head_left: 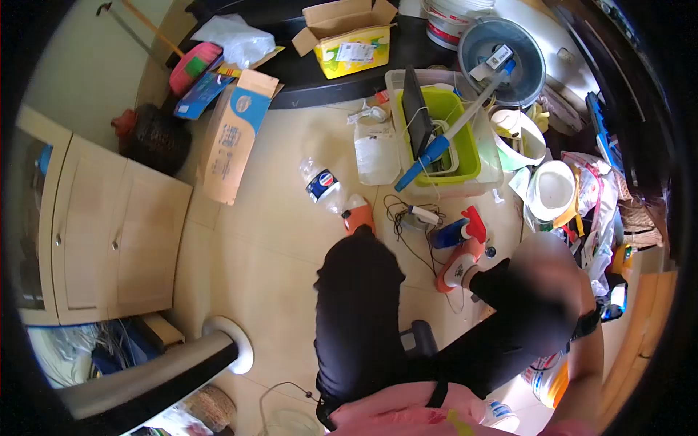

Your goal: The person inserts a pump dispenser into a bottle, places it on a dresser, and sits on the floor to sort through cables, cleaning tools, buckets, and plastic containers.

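Note:
My right hand (545, 272) is at the right, above my bent right knee, with a dark watch (586, 323) on the wrist. It is blurred, so I cannot tell how its fingers lie or whether they hold anything. My left hand is not in view. Close to the right hand are a blue spray bottle (452, 234) with a red trigger head, a small round dark cap (491, 252) on the floor and a white round tub (551, 190). A clear plastic bottle (322, 185) with a blue label lies by my left foot.
A lime-green basin (471, 156) sits inside a clear plastic bin (494, 174), with a blue-and-grey pole (465, 116) across it. Cables (407, 225) lie by my feet. Cardboard boxes (227, 156), a grey bucket (534, 62), a cabinet (116, 240) and a table leg (153, 370) surround the floor.

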### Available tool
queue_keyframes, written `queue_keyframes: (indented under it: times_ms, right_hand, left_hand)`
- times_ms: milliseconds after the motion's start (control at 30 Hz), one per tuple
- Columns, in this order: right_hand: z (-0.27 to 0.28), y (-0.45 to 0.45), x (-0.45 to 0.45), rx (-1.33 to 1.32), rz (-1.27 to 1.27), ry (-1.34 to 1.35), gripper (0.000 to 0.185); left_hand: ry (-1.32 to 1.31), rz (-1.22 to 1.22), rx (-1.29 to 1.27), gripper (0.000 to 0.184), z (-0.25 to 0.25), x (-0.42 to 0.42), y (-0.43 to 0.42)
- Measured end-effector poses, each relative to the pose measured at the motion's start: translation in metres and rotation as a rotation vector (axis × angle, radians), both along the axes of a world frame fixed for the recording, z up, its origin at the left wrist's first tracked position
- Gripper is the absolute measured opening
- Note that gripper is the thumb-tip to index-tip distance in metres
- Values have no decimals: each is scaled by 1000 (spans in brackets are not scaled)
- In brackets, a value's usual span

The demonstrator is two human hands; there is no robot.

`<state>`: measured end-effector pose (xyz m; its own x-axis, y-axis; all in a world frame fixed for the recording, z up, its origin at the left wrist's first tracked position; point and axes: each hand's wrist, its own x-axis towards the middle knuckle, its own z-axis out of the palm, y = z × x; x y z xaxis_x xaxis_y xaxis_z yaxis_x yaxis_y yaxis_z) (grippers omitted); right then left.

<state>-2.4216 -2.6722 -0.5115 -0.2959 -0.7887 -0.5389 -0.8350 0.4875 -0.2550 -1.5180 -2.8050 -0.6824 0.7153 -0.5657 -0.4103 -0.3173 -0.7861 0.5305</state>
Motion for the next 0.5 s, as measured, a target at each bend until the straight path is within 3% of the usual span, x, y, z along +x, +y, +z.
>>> queue_keyframes:
  times_ms: [100,167,200,233,267,300,333,367,400,500]
  right_hand:
    - [5,-9,-8,84,-48,-102,32]
    - [3,-10,-8,-25,10,-65,33]
    - [4,-12,-6,-47,63,-31,32]
    - [5,-17,-5,-69,115,3,31]
    - [7,-22,-2,-70,96,-4,31]
    - [10,-26,1,-67,124,-1,30]
    - [12,-30,5,-66,149,-2,29]
    - [14,-32,9,-70,121,-17,29]
    - [15,-34,12,-67,169,-27,29]
    - [20,-33,13,-86,250,-22,27]
  left_hand:
    - [353,77,128,36,-18,-9,15]
    - [575,-151,188,34,-62,-40,-34]
    - [227,-383,377,27,-117,-61,-93]
    - [365,-632,81,22,-105,-144,-137]
    - [444,-745,-10,24,-81,-243,-180]
    - [297,-871,70,33,-12,-370,-217]
    - [32,-1152,122,41,-4,-439,-261]
    - [-280,-1539,-159,45,-27,-484,-305]
    - [-107,-1652,-112,42,27,-581,-310]
    - [121,-1932,-406,40,44,-747,-351]
